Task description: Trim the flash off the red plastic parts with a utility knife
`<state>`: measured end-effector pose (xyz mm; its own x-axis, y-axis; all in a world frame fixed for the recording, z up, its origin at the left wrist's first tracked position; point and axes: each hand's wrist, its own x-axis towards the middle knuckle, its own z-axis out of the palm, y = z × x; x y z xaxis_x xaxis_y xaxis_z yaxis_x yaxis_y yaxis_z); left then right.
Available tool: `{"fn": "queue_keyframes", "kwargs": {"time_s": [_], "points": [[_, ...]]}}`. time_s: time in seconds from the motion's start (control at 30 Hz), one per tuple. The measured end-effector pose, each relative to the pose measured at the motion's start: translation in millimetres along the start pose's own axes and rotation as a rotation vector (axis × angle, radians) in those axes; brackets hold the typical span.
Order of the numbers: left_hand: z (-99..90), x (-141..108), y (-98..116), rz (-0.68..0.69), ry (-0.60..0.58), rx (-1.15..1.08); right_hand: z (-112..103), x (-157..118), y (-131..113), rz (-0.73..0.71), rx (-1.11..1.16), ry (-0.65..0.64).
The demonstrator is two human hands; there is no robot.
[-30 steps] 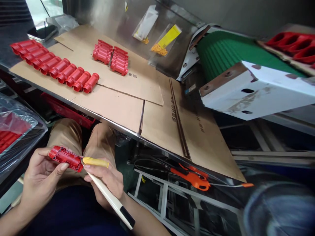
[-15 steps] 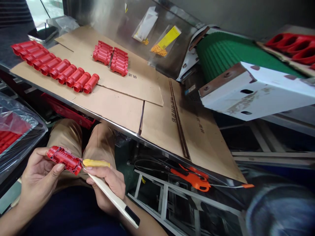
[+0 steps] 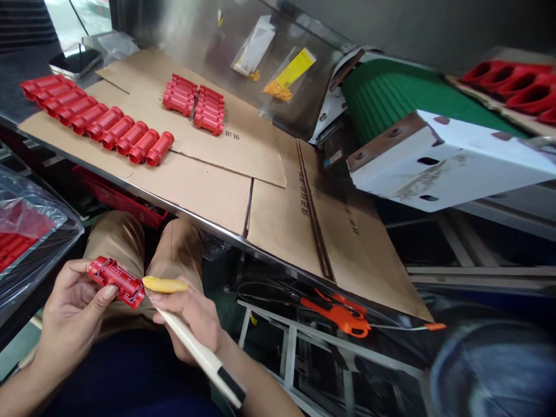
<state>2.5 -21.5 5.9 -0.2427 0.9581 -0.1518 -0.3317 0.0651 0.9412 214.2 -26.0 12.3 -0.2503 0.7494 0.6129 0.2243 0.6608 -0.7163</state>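
Note:
Over my lap, my left hand [image 3: 73,307] is closed around a red plastic tubular part [image 3: 116,281], the thumb lying on its side. Dark outlined edges and cut-outs show along the part's upper face. My right hand [image 3: 193,318] grips a slim tool with a long, flat cream handle [image 3: 195,347] that ends in black. Its working tip is at the right end of the red part, too small to make out. A yellow finger cot [image 3: 165,285] covers one finger of my right hand, beside that same end.
Cardboard [image 3: 208,185] covers the bench, with a row of red tubes [image 3: 104,124] and stacked red parts [image 3: 193,104]. A green conveyor belt [image 3: 399,98] stands right. Orange-handled cutters [image 3: 343,318] hang below the bench edge. A plastic-lined bin [image 3: 39,231] is at left.
The red part and both hands have shifted only slightly, the part a little to the right. My right hand keeps its grip on the tool at the part's end.

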Motion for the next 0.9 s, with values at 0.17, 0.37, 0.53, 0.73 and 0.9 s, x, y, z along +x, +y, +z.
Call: {"fn": "queue_keyframes", "kwargs": {"time_s": [0.17, 0.37, 0.53, 0.73, 0.9], "points": [[-2.2, 7, 1, -0.089, -0.152, -0.007, -17, 6, 7, -0.171, -0.17, -0.211], [-17.6, 1, -7, 0.127, -0.255, 0.253, -7, 3, 8, 0.377, 0.258, -0.06], [-8.9, -6, -4, 0.274, -0.141, 0.346, 8, -3, 4, 0.607, 0.862, -0.038], [1.4, 4, 3, 0.006, -0.084, 0.053, -11, -1, -8, 0.307, 0.61, -0.153], [1.9, 3, 2, -0.027, -0.084, 0.054, -1, 3, -2, 0.157, 0.051, 0.119]]}}
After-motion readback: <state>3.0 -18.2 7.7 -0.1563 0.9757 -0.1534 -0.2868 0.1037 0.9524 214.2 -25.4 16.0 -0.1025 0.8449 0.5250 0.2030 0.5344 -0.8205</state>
